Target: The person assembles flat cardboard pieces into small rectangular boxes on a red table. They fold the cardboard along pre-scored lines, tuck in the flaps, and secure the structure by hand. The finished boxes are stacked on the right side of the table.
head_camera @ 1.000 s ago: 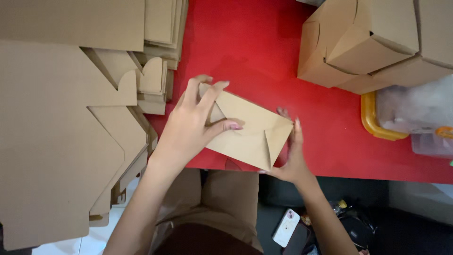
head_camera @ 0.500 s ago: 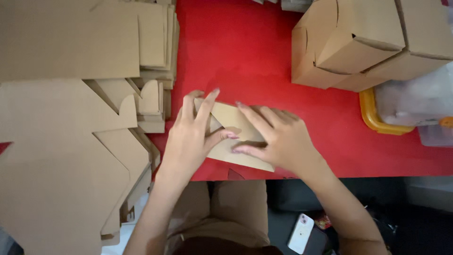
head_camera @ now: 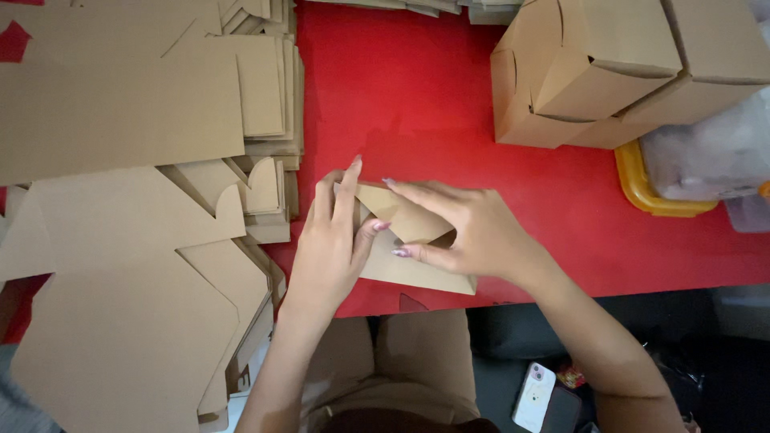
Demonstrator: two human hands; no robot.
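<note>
Cardboard blank (head_camera: 409, 269), small and brown, lies flat near the front edge of the red desk (head_camera: 417, 96), and both my hands press on it. My left hand (head_camera: 333, 240) lies flat with fingers together along its left end. My right hand (head_camera: 469, 232) spreads open over a folded flap, fingertips down. Stacked flat cardboard sheets (head_camera: 136, 120) sit to my left, folded boxes (head_camera: 593, 72) far right.
</note>
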